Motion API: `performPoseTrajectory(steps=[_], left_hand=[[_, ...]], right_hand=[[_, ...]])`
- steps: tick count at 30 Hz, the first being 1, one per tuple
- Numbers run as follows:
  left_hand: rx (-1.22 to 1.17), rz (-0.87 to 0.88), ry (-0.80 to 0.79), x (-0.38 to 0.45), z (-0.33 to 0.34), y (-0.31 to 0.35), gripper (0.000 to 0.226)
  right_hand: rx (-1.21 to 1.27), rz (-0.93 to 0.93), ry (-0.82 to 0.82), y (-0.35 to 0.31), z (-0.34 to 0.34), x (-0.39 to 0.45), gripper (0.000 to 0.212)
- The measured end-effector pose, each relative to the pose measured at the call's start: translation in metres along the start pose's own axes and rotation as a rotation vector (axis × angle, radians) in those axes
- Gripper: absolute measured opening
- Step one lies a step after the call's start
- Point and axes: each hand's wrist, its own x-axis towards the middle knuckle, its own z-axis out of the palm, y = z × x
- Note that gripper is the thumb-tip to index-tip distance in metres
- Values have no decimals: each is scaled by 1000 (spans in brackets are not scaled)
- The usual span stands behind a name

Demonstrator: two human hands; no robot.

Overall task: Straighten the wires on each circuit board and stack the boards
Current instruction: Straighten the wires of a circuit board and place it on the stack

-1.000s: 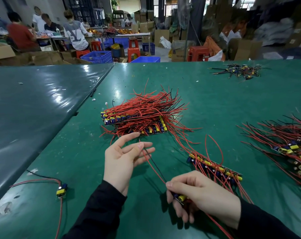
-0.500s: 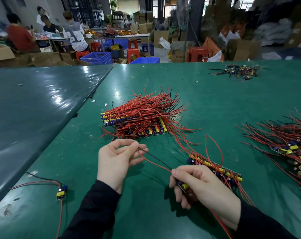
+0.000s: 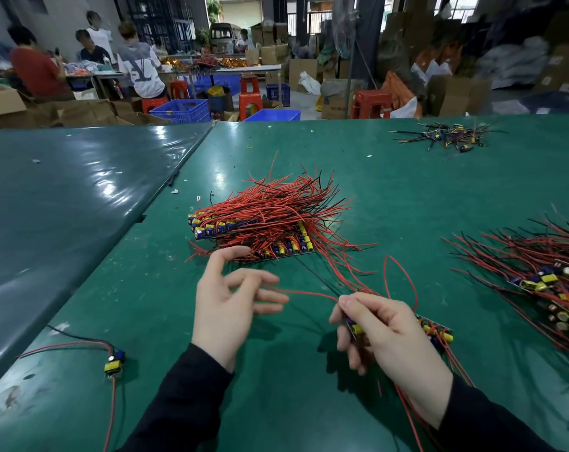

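My right hand [image 3: 387, 331] grips a small circuit board [image 3: 354, 326] with yellow and blue parts, held just above the green table [image 3: 390, 190]. A red wire [image 3: 306, 293] runs from that board leftward to my left hand [image 3: 224, 305], whose fingers are spread and blurred around the wire's end; whether they pinch it is unclear. A stack of boards with straightened red and black wires [image 3: 270, 220] lies ahead of my hands. Partly under my right hand rests another row of boards [image 3: 436, 329] with looping red wires.
A heap of boards with tangled wires [image 3: 537, 272] sits at the right edge. A single board with red and black leads [image 3: 113, 360] lies at the near left. A small pile of dark parts [image 3: 446, 137] lies far right. People work at tables beyond.
My left hand has drawn along the red wire, then moved lower and opened its fingers. My right hand has lifted and shifted slightly right with the board.
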Motion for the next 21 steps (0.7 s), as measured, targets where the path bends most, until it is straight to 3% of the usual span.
performPoseTrajectory(steps=[3, 5, 8, 11, 18, 21], left_hand=[[-429, -268, 47, 4, -2, 4, 26], [-497, -414, 27, 4, 0, 3, 32], [-534, -563, -123, 2, 4, 3, 36], [-545, -553, -193, 4, 3, 3, 25], [-568, -505, -148, 6, -2, 3, 17], [-373, -352, -135, 4, 0, 2, 16]], right_hand=[[69, 28, -79, -2, 2, -1, 33], [70, 43, -122, -3, 3, -1, 32], [68, 75, -160, -4, 4, -1, 30], [65, 108, -217, -6, 3, -1, 31], [28, 123, -448, -11, 3, -7, 29], [16, 147, -533, -11, 3, -7, 30]])
